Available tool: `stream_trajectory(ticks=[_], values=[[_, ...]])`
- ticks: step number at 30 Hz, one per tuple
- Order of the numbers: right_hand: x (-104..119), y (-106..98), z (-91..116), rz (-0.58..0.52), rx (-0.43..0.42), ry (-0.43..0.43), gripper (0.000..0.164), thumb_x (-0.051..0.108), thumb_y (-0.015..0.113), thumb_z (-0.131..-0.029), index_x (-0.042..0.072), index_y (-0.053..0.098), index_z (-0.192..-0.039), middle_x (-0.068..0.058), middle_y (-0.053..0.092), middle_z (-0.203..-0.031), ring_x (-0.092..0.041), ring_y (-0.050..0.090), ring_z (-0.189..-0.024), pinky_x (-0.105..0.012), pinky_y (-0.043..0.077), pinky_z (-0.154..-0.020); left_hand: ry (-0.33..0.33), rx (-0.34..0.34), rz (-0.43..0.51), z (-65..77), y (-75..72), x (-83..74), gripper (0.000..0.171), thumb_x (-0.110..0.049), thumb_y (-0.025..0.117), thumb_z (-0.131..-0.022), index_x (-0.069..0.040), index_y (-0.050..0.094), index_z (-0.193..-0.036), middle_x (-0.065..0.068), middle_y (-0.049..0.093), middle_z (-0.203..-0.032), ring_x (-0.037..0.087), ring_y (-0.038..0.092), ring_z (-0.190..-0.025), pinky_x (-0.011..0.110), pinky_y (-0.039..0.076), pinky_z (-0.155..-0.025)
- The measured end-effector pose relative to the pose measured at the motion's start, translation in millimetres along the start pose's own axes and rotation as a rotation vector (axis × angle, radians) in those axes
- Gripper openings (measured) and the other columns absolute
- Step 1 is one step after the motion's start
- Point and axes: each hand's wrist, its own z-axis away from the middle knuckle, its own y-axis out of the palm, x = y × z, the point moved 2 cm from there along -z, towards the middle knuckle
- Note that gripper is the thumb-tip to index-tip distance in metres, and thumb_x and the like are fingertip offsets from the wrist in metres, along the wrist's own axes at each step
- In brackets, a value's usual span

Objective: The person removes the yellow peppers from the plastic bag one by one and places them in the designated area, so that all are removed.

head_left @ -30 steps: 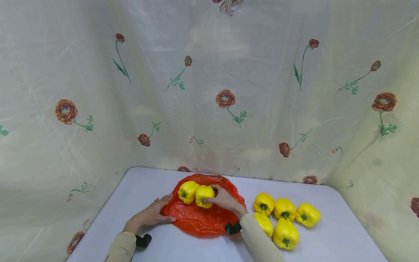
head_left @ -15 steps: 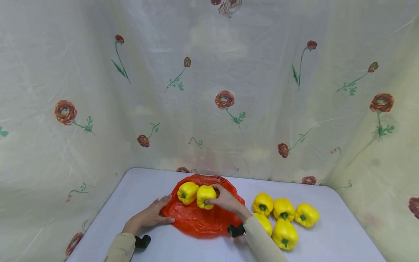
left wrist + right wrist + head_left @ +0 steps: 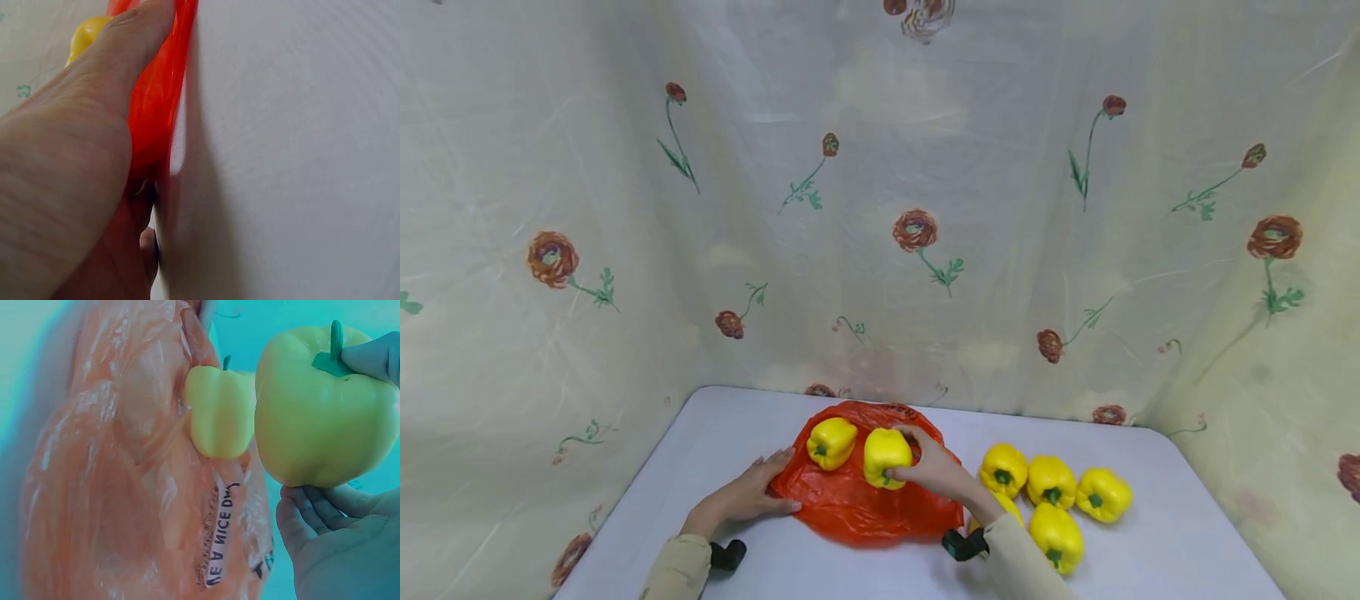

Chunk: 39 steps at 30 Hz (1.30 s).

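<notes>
My right hand (image 3: 936,468) grips a yellow bell pepper (image 3: 886,458) over the red plastic bag (image 3: 850,510). In the right wrist view, the thumb presses by the green stem of that pepper (image 3: 319,419) and the fingers curl under its far end. A second yellow bell pepper (image 3: 832,442) lies on the bag to the left, apart from the held one. At the bag's left edge rests my left hand (image 3: 747,492), fingers extended and thumb on the plastic. The left wrist view shows the thumb (image 3: 134,44) against the red film, with the other fingers partly hidden.
Several more yellow bell peppers (image 3: 1051,481) stand grouped on the white table (image 3: 1172,533) right of the bag, one partly behind the right forearm. A flower-patterned curtain (image 3: 850,250) rises behind and at both sides of the table.
My right hand has moved right with the bell pepper in its grip, away from the one beside it, which stays on the bag. The left hand has kept its place.
</notes>
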Motion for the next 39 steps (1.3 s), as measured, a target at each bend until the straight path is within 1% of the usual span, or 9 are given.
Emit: stream_trajectory(ticks=[5, 12, 17, 21, 26, 29, 33, 37, 39], values=[[-1, -7, 11, 0.007, -0.010, -0.003, 0.078, 0.033, 0.076, -0.080, 0.012, 0.037, -0.143, -0.009, 0.046, -0.141, -0.027, 0.048, -0.122, -0.051, 0.044, -0.103, 0.004, -0.004, -0.001, -0.8, 1.5, 0.8, 0.108, -0.065, 0.073, -0.070, -0.016, 0.026, -0.154, 0.010, 0.026, -0.160, 0.038, 0.016, -0.147, 0.063, 0.016, -0.116], [0, -18, 30, -0.002, -0.059, 0.029, 0.078, 0.027, 0.079, -0.078, 0.015, 0.038, -0.143, -0.006, 0.046, -0.142, -0.030, 0.048, -0.126, -0.050, 0.048, -0.101, 0.010, 0.001, 0.007, -0.6, 5.9, 2.8, 0.107, -0.064, 0.073, -0.070, -0.016, 0.026, -0.154, 0.009, 0.026, -0.159, 0.036, 0.017, -0.148, 0.062, 0.015, -0.117], [0, -29, 45, -0.028, -0.055, 0.049, 0.081, 0.028, 0.080, -0.077, 0.016, 0.036, -0.144, -0.006, 0.044, -0.143, -0.029, 0.048, -0.125, -0.049, 0.048, -0.100, 0.002, 0.003, 0.015, 1.0, 6.0, 1.6, 0.107, -0.064, 0.073, -0.070, -0.017, 0.026, -0.154, 0.009, 0.026, -0.160, 0.038, 0.016, -0.148, 0.063, 0.015, -0.117], [-3, -36, 55, -0.041, -0.054, 0.062, 0.083, 0.028, 0.080, -0.077, 0.015, 0.034, -0.145, -0.007, 0.043, -0.143, -0.031, 0.046, -0.128, -0.052, 0.044, -0.104, -0.003, 0.008, 0.017, 2.7, 4.0, -0.8, 0.107, -0.064, 0.073, -0.070, -0.017, 0.026, -0.154, 0.009, 0.025, -0.160, 0.037, 0.015, -0.148, 0.063, 0.014, -0.117], [-5, -43, 65, -0.021, -0.090, 0.078, 0.084, 0.027, 0.080, -0.075, 0.014, 0.035, -0.145, -0.008, 0.042, -0.146, -0.036, 0.041, -0.134, -0.058, 0.037, -0.109, -0.004, 0.002, 0.019, 5.4, -0.4, -2.3, 0.106, -0.063, 0.073, -0.071, -0.017, 0.026, -0.154, 0.010, 0.024, -0.160, 0.039, 0.014, -0.148, 0.065, 0.015, -0.115], [-6, -48, 72, -0.016, -0.110, 0.097, 0.084, 0.027, 0.080, -0.075, 0.015, 0.035, -0.145, -0.008, 0.042, -0.146, -0.034, 0.045, -0.131, -0.056, 0.041, -0.106, 0.001, -0.005, 0.015, 5.9, -1.7, -2.8, 0.106, -0.063, 0.073, -0.071, -0.016, 0.026, -0.154, 0.011, 0.025, -0.160, 0.041, 0.014, -0.147, 0.066, 0.016, -0.114], [-10, -58, 83, -0.021, -0.129, 0.117, 0.083, 0.026, 0.080, -0.076, 0.017, 0.035, -0.145, -0.007, 0.043, -0.144, -0.029, 0.049, -0.125, -0.051, 0.046, -0.103, 0.007, -0.002, 0.013, 6.8, -2.3, -5.4, 0.105, -0.061, 0.074, -0.071, -0.016, 0.027, -0.154, 0.011, 0.025, -0.159, 0.041, 0.015, -0.147, 0.065, 0.016, -0.115], [-16, -69, 94, -0.012, -0.147, 0.137, 0.083, 0.027, 0.079, -0.077, 0.017, 0.033, -0.146, -0.009, 0.042, -0.145, -0.029, 0.048, -0.127, -0.050, 0.045, -0.104, -0.001, 0.004, 0.017, 6.8, -2.2, -7.4, 0.105, -0.061, 0.075, -0.071, -0.015, 0.026, -0.154, 0.011, 0.025, -0.160, 0.040, 0.015, -0.147, 0.065, 0.015, -0.116], [-20, -73, 101, 0.015, -0.159, 0.148, 0.084, 0.028, 0.079, -0.077, 0.016, 0.033, -0.147, -0.012, 0.041, -0.147, -0.031, 0.046, -0.130, -0.051, 0.043, -0.106, -0.001, 0.004, 0.015, 6.5, -2.0, -7.8, 0.105, -0.061, 0.075, -0.071, -0.015, 0.027, -0.153, 0.012, 0.026, -0.159, 0.041, 0.015, -0.147, 0.065, 0.015, -0.115]])
